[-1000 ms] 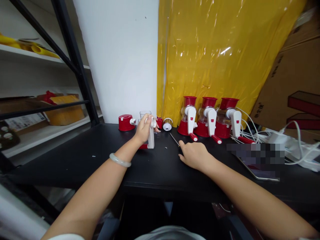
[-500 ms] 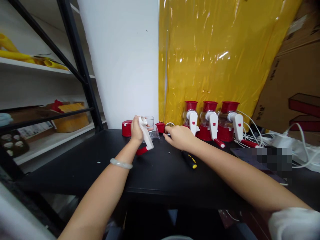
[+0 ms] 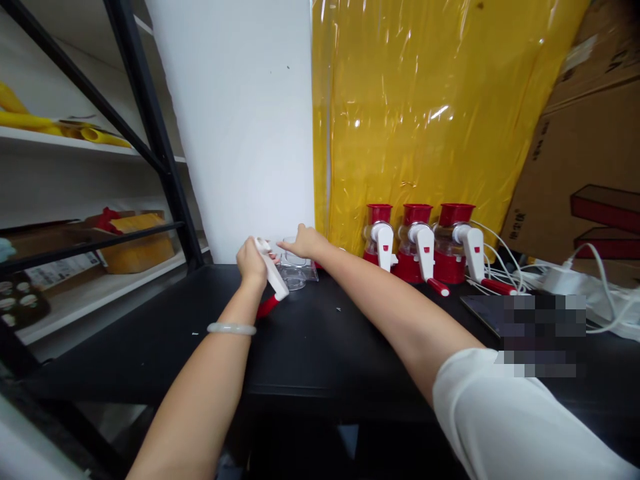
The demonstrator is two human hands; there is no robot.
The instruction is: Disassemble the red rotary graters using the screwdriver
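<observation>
Nearest, the right sleeve (image 3: 480, 393) lies close by the tablet (image 3: 483, 313) and could drag it if that arm swings outward. Farther in, the left hand (image 3: 251, 263) is closed around the upper end of the crank (image 3: 273, 275), whose slanting arm sits close to the clear cup (image 3: 296, 273) on the table (image 3: 310, 347) and could knock it if the wrist turns. The right hand (image 3: 306, 243) is at the cup's upper part, its hold hidden, so a loose grasp or sideways push could tip the cup.
</observation>
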